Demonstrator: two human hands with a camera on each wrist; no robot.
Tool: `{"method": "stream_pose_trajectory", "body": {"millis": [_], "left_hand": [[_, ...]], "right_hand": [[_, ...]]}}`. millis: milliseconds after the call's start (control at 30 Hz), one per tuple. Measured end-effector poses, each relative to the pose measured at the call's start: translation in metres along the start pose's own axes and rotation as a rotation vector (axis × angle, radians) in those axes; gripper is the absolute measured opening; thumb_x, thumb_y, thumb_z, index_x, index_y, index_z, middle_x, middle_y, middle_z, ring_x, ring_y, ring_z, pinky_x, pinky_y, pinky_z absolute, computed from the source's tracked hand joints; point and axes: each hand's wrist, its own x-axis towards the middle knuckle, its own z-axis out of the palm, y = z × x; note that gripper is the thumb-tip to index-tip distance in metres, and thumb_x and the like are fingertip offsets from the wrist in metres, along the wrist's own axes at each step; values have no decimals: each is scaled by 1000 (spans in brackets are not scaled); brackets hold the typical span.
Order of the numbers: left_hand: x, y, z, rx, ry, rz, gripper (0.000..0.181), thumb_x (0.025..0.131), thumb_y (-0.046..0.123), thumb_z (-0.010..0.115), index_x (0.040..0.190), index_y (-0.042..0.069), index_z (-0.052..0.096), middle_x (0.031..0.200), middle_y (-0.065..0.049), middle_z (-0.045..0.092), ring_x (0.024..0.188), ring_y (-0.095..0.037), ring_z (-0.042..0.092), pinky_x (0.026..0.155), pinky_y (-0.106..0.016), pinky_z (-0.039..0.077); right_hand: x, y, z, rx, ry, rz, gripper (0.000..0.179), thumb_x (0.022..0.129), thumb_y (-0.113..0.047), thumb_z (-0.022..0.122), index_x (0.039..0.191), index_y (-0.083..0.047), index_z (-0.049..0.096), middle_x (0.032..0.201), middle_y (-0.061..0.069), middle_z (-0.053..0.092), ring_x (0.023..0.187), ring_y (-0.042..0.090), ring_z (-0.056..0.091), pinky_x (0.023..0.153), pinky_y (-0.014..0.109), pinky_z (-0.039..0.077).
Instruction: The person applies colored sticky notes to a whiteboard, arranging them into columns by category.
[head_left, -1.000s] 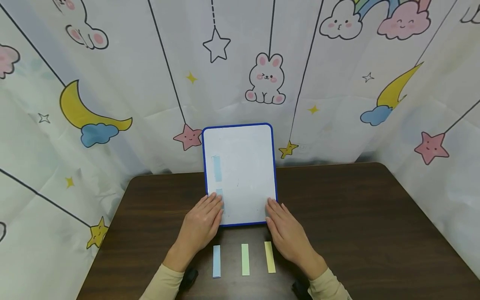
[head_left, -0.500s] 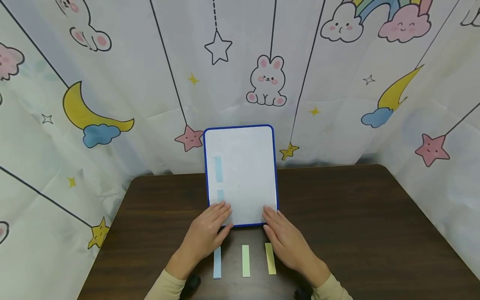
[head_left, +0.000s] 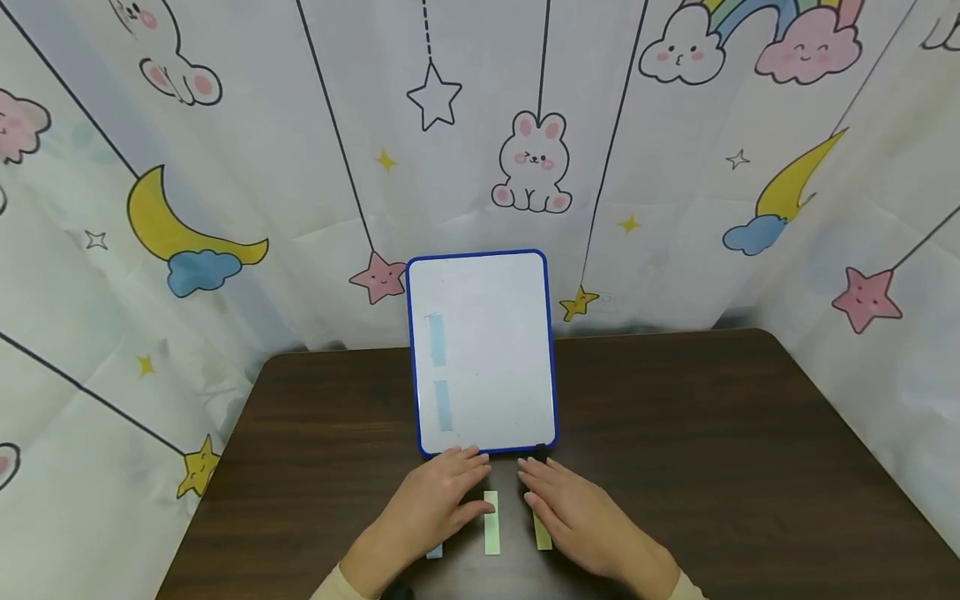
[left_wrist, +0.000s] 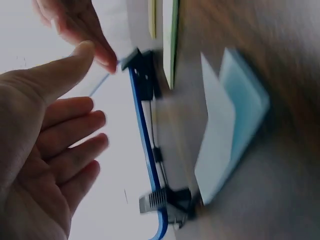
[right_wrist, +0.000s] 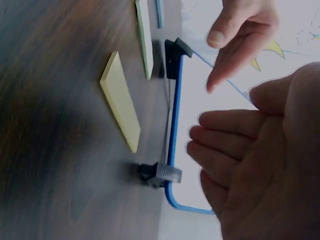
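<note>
A whiteboard (head_left: 495,342) with a blue frame stands upright near the table's back edge. Two light blue sticky strips, an upper strip (head_left: 437,339) and a lower strip (head_left: 443,406), are on its left side. My left hand (head_left: 442,500) hovers before the board's lower edge, fingers extended, partly covering the blue sticky note pad (left_wrist: 237,115). Opposite it, my right hand (head_left: 585,512) is also extended and holds nothing, covering part of the yellow sticky note pad (right_wrist: 120,100). Between the hands lies the green sticky note pad (head_left: 491,533). The blue pad's top sheet is lifted in the left wrist view.
Dark clips, such as the lower clip (right_wrist: 160,173), hold the board's bottom edge and are joined by a thin rod. The dark wooden table (head_left: 712,433) extends to both sides. A patterned white curtain (head_left: 465,183) hangs behind it.
Both hands have drawn back off the board toward the person and a little toward each other. The lower blue strip, partly covered before, is now fully visible. The board has stayed in place lately.
</note>
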Motion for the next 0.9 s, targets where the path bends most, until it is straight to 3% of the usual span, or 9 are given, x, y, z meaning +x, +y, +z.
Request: {"method": "stream_pose_trajectory", "body": {"millis": [200, 333, 533, 900], "left_hand": [[0, 11, 4, -24, -207, -22, 51, 85, 46, 71, 122, 12, 68, 127, -1, 68, 121, -18, 63, 100, -34, 54], [0, 17, 6, -24, -264, -14, 54, 81, 47, 74, 123, 14, 66, 123, 3, 69, 116, -15, 65, 97, -31, 55], [0, 21, 13, -20, -275, -20, 48, 76, 46, 78, 115, 18, 68, 115, 7, 71, 107, -11, 66, 90, -27, 56], [-3, 20, 21, 1, -205, -17, 40, 70, 41, 84, 100, 19, 70, 103, 9, 72, 96, -8, 67, 81, -23, 57]], "right_hand": [[-3, -6, 2, -45, -95, -93, 51, 106, -44, 29, 141, -15, 54, 148, -1, 52, 139, 23, 48, 111, 46, 44], [-5, -8, 6, -43, -138, -140, 50, 107, -43, 29, 142, -16, 53, 147, -1, 52, 138, 21, 49, 111, 45, 44], [-7, -12, 14, -60, -127, -231, 50, 107, -41, 27, 142, -15, 52, 146, -1, 53, 136, 21, 51, 110, 44, 46], [-8, -17, 18, -77, -157, -285, 50, 107, -39, 27, 142, -13, 52, 145, -1, 54, 133, 22, 54, 107, 42, 48]]}}
